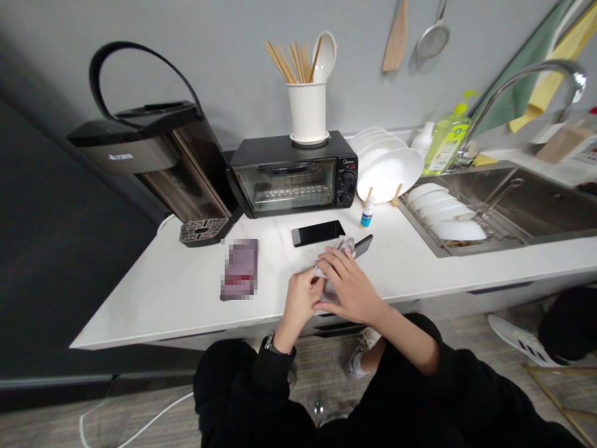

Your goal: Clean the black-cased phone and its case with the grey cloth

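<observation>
Cloth (346, 243): pale grey, crumpled, held over the bench (163, 298) near its front edge; whether it wraps anything, cannot tell. Left hand (303, 294): fingers pinched at the cloth's near side. Right hand (349, 284): fingers curled over its top. Dark slab (364, 246): just beyond the cloth. Bottle (367, 214): upright, behind the slab. Handling, as judged: left steady, right rubbing lightly and evenly, cloth kept clear of slab.
</observation>
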Demonstrator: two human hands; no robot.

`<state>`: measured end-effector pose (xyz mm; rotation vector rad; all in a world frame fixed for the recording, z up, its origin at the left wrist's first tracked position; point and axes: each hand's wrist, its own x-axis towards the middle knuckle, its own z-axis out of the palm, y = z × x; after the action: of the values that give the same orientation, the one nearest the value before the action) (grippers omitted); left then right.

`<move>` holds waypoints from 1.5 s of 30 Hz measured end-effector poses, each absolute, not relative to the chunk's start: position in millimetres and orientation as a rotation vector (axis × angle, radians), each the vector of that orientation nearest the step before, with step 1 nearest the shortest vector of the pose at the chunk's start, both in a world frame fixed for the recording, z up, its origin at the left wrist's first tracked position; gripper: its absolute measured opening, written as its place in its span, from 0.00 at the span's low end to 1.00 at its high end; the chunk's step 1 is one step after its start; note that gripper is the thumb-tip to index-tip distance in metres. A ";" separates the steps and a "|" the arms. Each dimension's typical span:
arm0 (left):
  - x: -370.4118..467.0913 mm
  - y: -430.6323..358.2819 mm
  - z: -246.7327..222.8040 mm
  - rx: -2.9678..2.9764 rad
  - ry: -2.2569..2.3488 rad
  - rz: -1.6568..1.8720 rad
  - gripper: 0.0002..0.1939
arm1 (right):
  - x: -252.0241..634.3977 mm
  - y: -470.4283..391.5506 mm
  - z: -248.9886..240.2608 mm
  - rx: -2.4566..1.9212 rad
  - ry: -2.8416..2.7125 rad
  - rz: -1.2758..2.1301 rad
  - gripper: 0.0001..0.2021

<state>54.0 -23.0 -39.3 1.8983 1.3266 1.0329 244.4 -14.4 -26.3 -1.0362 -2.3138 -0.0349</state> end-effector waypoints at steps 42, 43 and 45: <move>57.3 -22.6 -39.4 1.920 1.400 1.041 0.13 | 233.0 -28.8 -23.0 -1.118 -2.215 0.091 0.36; 57.5 -23.1 -38.6 1.924 1.399 1.038 0.13 | 232.3 -30.8 -22.1 -1.074 -2.262 0.095 0.35; 57.9 -23.9 -37.3 1.923 1.369 1.051 0.12 | 232.1 -32.6 -21.3 -1.174 -2.154 0.032 0.32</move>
<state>57.9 -23.9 -37.3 1.9225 1.3694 1.0512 232.1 -32.6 -21.3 -1.1741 -2.1542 0.0320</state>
